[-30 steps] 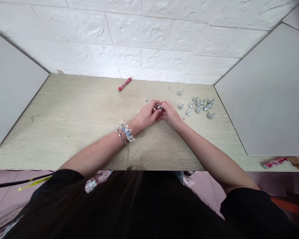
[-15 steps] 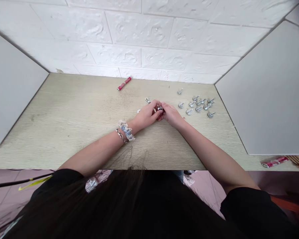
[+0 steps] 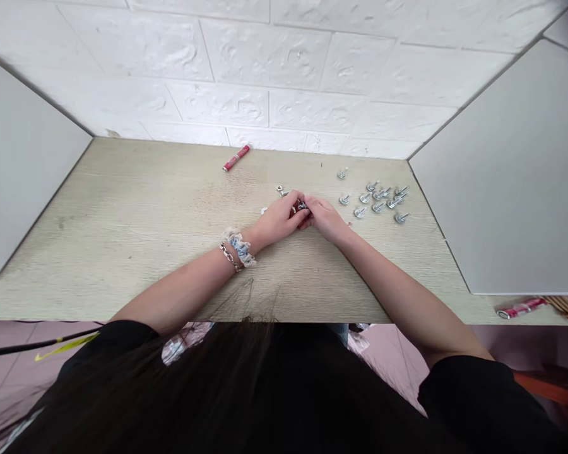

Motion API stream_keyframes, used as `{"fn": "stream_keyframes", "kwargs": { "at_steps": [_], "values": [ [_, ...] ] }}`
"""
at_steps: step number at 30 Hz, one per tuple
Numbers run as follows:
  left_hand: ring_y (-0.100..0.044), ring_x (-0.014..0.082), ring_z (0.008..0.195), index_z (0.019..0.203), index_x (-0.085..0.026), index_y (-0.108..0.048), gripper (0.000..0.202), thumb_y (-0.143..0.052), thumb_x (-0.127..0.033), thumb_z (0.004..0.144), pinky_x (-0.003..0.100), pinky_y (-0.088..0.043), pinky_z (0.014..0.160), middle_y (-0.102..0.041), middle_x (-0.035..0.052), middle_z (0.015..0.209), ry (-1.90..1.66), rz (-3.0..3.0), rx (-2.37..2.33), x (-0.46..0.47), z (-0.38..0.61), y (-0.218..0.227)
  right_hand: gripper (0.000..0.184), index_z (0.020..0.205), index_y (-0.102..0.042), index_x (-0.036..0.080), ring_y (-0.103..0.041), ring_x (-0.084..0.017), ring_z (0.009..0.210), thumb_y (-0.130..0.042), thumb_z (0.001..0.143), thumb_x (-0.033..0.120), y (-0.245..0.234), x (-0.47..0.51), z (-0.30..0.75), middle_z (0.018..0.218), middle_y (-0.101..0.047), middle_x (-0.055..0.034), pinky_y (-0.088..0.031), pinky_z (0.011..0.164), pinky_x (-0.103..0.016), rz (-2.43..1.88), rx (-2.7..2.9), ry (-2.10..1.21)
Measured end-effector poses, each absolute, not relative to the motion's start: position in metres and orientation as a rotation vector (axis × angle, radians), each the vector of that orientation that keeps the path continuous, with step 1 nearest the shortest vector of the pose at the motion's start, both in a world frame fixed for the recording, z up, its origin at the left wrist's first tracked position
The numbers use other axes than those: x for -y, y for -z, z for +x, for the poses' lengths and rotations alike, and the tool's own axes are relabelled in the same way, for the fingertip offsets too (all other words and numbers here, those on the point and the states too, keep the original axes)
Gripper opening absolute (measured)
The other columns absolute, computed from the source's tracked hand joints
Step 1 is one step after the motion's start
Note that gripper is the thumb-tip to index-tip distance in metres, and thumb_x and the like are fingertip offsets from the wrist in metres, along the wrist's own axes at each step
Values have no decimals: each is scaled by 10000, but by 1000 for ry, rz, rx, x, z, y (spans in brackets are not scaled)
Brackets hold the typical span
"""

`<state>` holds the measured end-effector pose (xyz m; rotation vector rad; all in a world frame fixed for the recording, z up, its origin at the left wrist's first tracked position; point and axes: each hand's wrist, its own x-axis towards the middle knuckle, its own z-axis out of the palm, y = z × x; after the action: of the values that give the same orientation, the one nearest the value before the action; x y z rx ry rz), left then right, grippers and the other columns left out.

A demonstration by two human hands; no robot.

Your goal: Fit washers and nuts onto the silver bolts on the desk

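My left hand (image 3: pixel 280 219) and my right hand (image 3: pixel 327 219) meet over the middle of the table (image 3: pixel 180 189). Between their fingertips is a small metal bolt (image 3: pixel 301 205), pinched from both sides and mostly covered by fingers. Whether a nut or washer sits on it is too small to tell. Just beyond my left hand lie a loose nut (image 3: pixel 279 188) and a bit of metal partly behind the knuckles. A pale washer (image 3: pixel 264 210) shows at the back edge of that hand.
Several bolts with washers (image 3: pixel 377 207) lie scattered right of my hands, one bolt (image 3: pixel 342 173) farther back. A red tube (image 3: pixel 236 158) rests near the white brick wall (image 3: pixel 218 107). Grey panels (image 3: pixel 515 176) close both sides. Another red tube (image 3: pixel 520 308) is at the front right.
The bolt between my fingertips has turned slightly and shows a different side. Both hands stay in nearly the same place.
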<state>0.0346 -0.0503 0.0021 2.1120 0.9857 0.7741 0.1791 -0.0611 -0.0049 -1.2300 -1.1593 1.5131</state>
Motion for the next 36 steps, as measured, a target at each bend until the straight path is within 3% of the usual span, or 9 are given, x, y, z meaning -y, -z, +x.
{"fn": "stream_keyframes", "kwargs": {
  "at_steps": [12, 23, 30, 36],
  "values": [
    [-558, 111, 703, 1062, -174, -526, 188, -487, -240, 891, 265, -464, 712, -626, 19, 883, -875, 2126, -1069, 49, 35, 2, 420, 783, -473, 194, -530, -69, 496, -561, 804, 605, 6, 66, 175, 599, -524, 45, -472, 472, -199, -1193, 1153, -1399],
    [-578, 107, 701, 1042, -168, -547, 166, -511, -243, 898, 257, -476, 714, -635, 8, 810, -884, 2114, -1096, 49, 36, 2, 416, 748, -441, 193, -501, -61, 452, -537, 829, 590, 7, 66, 176, 529, -464, 67, -416, 418, -178, -1201, 1181, -1377],
    [-592, 121, 770, 1091, -170, -563, 208, -498, -236, 904, 259, -476, 763, -644, 12, 812, -900, 2147, -1084, 49, 35, 2, 241, 792, -454, 195, -517, -69, 466, -482, 885, 415, 4, 67, 175, 546, -487, 61, -423, 432, -179, -1213, 1145, -1403],
    [-590, 132, 793, 1091, -171, -566, 211, -512, -213, 891, 271, -473, 775, -643, 13, 824, -889, 2178, -1082, 48, 36, 5, 97, 827, -424, 205, -518, -67, 474, -452, 823, 299, 1, 66, 174, 601, -512, 63, -430, 452, -189, -1219, 1115, -1437]
  ]
}}
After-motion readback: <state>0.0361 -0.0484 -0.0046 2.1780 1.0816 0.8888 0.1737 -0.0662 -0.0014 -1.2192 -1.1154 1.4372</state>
